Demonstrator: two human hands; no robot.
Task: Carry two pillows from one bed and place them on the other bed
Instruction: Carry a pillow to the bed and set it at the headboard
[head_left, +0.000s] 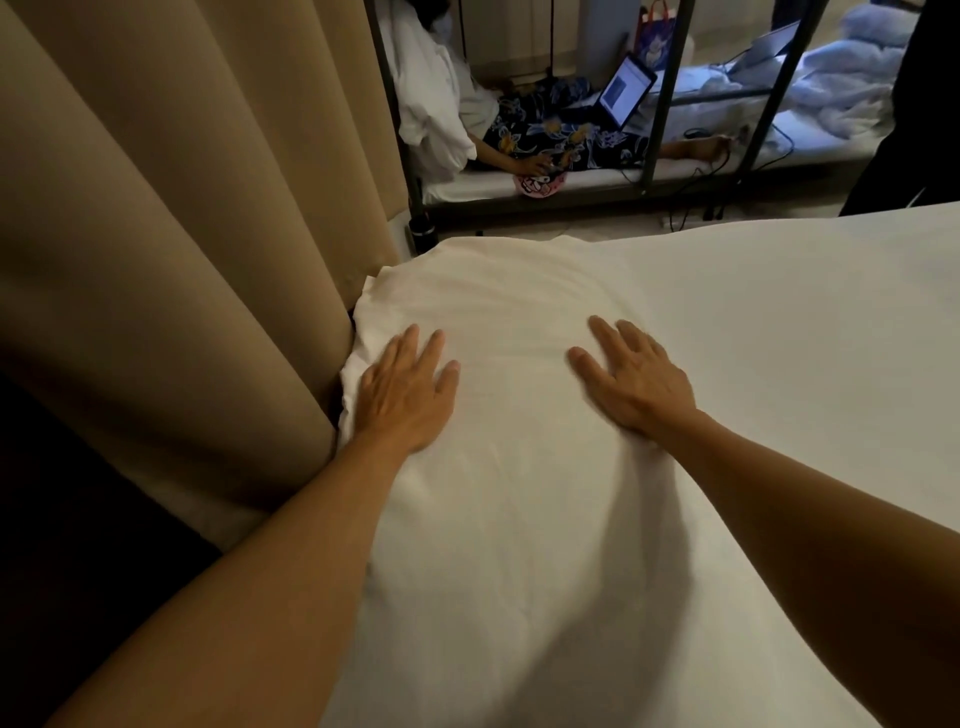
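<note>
A white pillow (498, 301) lies at the left end of a bed with a white sheet (805, 338). My left hand (402, 392) rests flat on the pillow's left side, palm down, fingers apart. On the pillow's right side my right hand (631, 376) lies flat too, with fingers spread. Neither hand grips the fabric. I can make out only one pillow; a second one is not distinguishable.
A beige curtain (182, 234) hangs close on the left, touching the pillow's edge. Across a narrow floor gap stands a metal bunk bed (660, 104) where a person sits with an open laptop (626, 91). Blue bedding (852, 78) and cables lie there.
</note>
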